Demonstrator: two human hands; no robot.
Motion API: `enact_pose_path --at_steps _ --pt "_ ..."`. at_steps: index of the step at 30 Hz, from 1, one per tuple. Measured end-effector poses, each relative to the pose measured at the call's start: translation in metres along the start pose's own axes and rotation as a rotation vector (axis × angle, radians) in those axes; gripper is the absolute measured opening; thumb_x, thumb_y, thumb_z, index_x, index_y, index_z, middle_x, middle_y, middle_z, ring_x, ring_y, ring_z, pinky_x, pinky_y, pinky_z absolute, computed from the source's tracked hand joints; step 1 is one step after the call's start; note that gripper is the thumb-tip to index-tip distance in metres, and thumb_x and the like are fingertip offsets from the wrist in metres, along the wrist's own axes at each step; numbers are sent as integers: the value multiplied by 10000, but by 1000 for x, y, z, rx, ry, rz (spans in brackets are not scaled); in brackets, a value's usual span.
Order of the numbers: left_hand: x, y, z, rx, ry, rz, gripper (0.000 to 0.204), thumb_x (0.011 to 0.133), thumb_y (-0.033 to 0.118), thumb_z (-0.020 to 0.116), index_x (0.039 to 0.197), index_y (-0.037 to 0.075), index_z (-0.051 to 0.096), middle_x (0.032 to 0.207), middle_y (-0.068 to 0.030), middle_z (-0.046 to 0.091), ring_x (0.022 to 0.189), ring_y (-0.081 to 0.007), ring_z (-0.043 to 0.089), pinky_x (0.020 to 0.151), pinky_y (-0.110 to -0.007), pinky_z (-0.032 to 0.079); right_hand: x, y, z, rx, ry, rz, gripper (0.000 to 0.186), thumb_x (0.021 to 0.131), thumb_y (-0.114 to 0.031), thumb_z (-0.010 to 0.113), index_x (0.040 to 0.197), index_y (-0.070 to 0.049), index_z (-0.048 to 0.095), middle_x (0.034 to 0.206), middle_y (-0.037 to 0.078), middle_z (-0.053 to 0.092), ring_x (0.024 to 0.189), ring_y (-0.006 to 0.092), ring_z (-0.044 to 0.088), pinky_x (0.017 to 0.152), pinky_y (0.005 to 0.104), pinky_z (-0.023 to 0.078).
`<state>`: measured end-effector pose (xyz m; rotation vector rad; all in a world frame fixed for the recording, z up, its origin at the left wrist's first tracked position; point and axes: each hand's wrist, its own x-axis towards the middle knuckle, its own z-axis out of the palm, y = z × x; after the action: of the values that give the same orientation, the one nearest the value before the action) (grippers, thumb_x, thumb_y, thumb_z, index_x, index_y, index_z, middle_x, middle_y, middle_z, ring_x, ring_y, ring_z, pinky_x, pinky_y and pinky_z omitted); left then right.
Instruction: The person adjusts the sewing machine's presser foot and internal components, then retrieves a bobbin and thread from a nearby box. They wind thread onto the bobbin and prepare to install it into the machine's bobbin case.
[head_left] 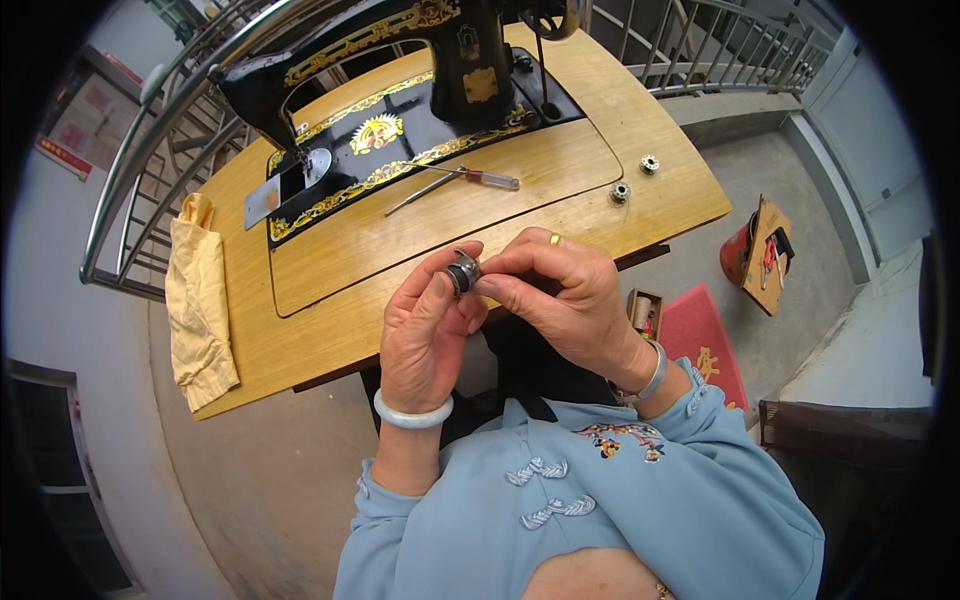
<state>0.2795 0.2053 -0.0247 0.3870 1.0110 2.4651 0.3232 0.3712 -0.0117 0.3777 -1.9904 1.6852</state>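
Note:
My left hand (425,325) holds a small round metal bobbin case (463,271) between thumb and fingers, just above the table's front edge. Close against its right side, my right hand (560,290) is closed in a pinch of thumb and forefinger; whatever sits between those tips is too small to make out. Beyond my hands stands a black sewing machine (465,70) with gold ornament. Its metal slide plate (263,200) is drawn out to the left, leaving a dark opening beside the needle plate (318,167).
Two screwdrivers lie crossed on the wooden table (400,245), one with a clear reddish handle (492,180). Two metal bobbins (620,192) rest at the right. A folded yellow cloth (198,305) hangs over the left edge. Right of the table are a red stool (700,335) and a board with tools (768,260).

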Motion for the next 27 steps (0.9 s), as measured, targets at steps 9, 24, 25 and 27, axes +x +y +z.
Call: enact_pose_path --at_steps 9,24,25,27 --pt "5 0 -14 -151 -71 -93 352 1012 181 619 1300 -21 605 1222 -115 650 939 -150 597 680 -274 468 3 -1 -4 415 -89 263 74 929 -5 656 984 39 633 867 38 676 801 95 679 684 246 559" --pt "13 -11 -12 -491 -40 -39 407 1040 228 569 1371 2 502 1258 -108 589 1230 -223 522 1139 -407 377 8 -2 18 -10 11 136 237 830 -49 743 1057 6 703 858 63 637 710 130 606 635 258 493" --pt "13 -12 -14 -519 -55 -40 402 1042 228 565 1371 5 503 1275 -111 585 1249 -227 512 1149 -411 369 9 -1 19 -25 22 116 234 827 -50 744 1051 7 706 845 66 637 711 131 608 637 258 493" --pt "13 -13 -12 -538 -55 -44 392 1045 226 559 1368 10 507 1309 -116 576 1279 -232 496 1163 -416 357 11 2 21 -59 46 78 228 822 -51 744 1038 11 711 819 71 636 714 134 611 639 259 494"
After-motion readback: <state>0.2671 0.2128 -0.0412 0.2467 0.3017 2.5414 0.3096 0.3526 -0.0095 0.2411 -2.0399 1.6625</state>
